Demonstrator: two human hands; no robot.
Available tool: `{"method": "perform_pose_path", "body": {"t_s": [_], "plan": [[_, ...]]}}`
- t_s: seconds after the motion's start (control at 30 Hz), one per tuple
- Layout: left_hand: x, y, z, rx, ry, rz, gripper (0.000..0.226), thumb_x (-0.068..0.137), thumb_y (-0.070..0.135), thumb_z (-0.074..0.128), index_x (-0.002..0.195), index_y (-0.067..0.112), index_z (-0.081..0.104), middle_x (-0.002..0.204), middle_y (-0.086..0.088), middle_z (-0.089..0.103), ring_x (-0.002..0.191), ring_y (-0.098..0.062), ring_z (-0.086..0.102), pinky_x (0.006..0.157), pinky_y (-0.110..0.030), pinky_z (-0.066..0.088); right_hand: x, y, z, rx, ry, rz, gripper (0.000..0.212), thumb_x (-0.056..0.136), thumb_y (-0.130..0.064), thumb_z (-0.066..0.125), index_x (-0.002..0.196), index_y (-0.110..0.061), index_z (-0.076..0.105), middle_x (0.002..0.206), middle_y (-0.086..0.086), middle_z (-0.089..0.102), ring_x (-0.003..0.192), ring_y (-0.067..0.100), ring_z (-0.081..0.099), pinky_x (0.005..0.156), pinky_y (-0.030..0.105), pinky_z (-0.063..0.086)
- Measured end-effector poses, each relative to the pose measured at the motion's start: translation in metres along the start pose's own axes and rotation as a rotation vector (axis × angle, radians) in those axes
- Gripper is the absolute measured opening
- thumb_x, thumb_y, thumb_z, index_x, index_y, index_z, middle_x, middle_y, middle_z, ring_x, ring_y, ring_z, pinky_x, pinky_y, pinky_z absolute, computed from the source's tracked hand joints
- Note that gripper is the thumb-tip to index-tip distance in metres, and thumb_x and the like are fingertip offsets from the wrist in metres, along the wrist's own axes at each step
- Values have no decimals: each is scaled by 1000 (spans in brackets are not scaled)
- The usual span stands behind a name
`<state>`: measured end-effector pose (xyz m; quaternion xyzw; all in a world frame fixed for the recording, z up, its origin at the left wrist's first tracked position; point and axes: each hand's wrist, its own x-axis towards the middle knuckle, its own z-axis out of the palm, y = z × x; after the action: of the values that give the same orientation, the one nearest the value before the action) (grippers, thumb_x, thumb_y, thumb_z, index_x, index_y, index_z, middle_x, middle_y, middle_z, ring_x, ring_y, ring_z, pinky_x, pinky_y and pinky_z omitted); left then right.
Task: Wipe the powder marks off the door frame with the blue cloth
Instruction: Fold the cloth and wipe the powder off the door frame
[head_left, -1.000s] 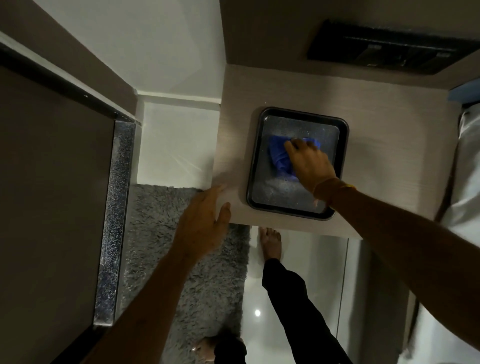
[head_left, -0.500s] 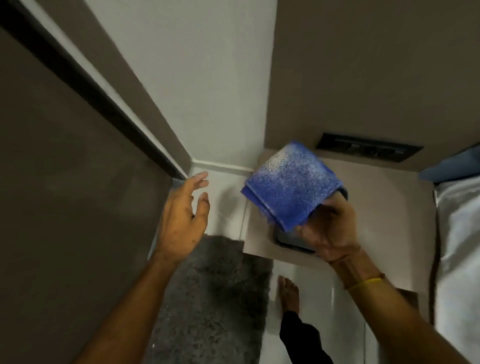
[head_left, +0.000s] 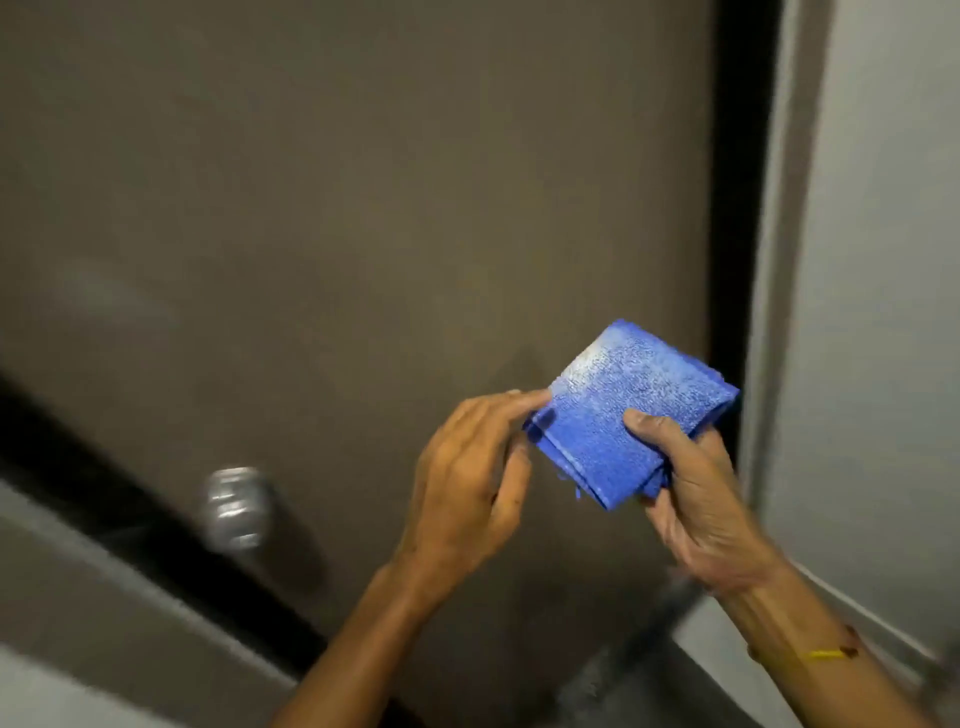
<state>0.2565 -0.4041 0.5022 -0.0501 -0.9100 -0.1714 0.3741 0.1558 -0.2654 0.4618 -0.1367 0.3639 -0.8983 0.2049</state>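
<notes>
The broad, matt grey-brown door panel (head_left: 337, 208) fills most of the view, and everything else sits relative to it. Along its right edge runs the dark, near-black vertical strip of the door frame (head_left: 737, 182), with a pale grey wall (head_left: 883, 260) beyond that. No powder marks are plain on the strip from here; the picture is soft with motion, so they may simply not show. Low on the panel's left side a rounded silver metal door knob (head_left: 235, 509) stands out, blurred, well apart from both hands.

In front of the panel's lower right part, just beside the frame strip, is the folded blue terry cloth (head_left: 628, 410), its upper face dusted white with powder. The right hand (head_left: 696, 499) is closed around the cloth's lower right side, thumb pressed on top and fingers underneath, which keeps the folded layers together as a firm pad. The left hand (head_left: 467, 478) is narrowed to a pinch, forefinger and thumb at the cloth's left corner, probably to turn or refold it so a cleaner face meets the frame. On the right forearm is a thin yellow thread band (head_left: 823, 654).

Nothing stands between the cloth and the frame strip; the cloth's own powdered face seems the one hindrance, since it could smear instead of lift.
</notes>
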Motion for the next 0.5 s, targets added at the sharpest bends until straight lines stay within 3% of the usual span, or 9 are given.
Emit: {"method": "perform_pose_path", "body": {"t_s": [0.07, 0.13, 0.23, 0.3, 0.37, 0.43, 0.5], "plan": [[-9, -12, -75, 126, 61, 67, 39, 79, 4, 48, 116, 8, 60, 118, -4, 65, 114, -18, 58, 97, -38, 46, 1, 15, 71, 3, -109, -36, 25, 79, -5, 61, 98, -20, 68, 101, 1, 73, 96, 22, 68, 76, 51, 57], [-16, -18, -138, 271, 145, 110, 39, 79, 5, 47, 115, 7, 62, 119, -6, 65, 116, -21, 57, 98, -40, 45, -1, 26, 132, -26, -180, -67, 27, 84, -1, 60, 109, -12, 61, 105, 5, 71, 97, 22, 68, 76, 43, 60], [-26, -20, -234, 562, 265, 178, 39, 77, 7, 48, 113, 9, 62, 120, -8, 64, 117, -23, 57, 98, -40, 45, -15, 33, 228, -122, -316, -161, 28, 86, -4, 61, 114, -6, 58, 110, 13, 69, 97, 26, 68, 78, 44, 57], [-27, -22, -277, 709, 291, 213, 40, 77, 10, 49, 116, 11, 58, 125, -7, 59, 121, -23, 53, 101, -37, 41, -24, 29, 267, -214, -386, -312, 21, 87, -4, 62, 106, -12, 62, 97, 0, 73, 89, 14, 69, 76, 36, 57], [-28, -21, -318, 845, 345, 210, 42, 79, 13, 49, 121, 14, 52, 130, -5, 52, 125, -21, 48, 104, -35, 37, -31, 22, 303, -258, -454, -494, 19, 87, -5, 64, 98, -20, 64, 78, -17, 72, 74, -3, 66, 64, 18, 55], [-29, -19, -352, 958, 433, 206, 42, 81, 15, 49, 123, 15, 49, 132, -5, 49, 127, -21, 45, 104, -36, 37, -35, 15, 330, -273, -525, -677, 25, 85, -10, 62, 98, -31, 62, 77, -29, 68, 65, -11, 62, 54, 7, 49], [-32, -19, -374, 1052, 494, 194, 39, 84, 17, 47, 123, 15, 49, 132, -7, 49, 127, -22, 45, 102, -36, 37, -39, 6, 347, -306, -603, -821, 47, 80, -7, 54, 101, -48, 60, 85, -32, 66, 61, -11, 60, 51, 7, 49]]}}
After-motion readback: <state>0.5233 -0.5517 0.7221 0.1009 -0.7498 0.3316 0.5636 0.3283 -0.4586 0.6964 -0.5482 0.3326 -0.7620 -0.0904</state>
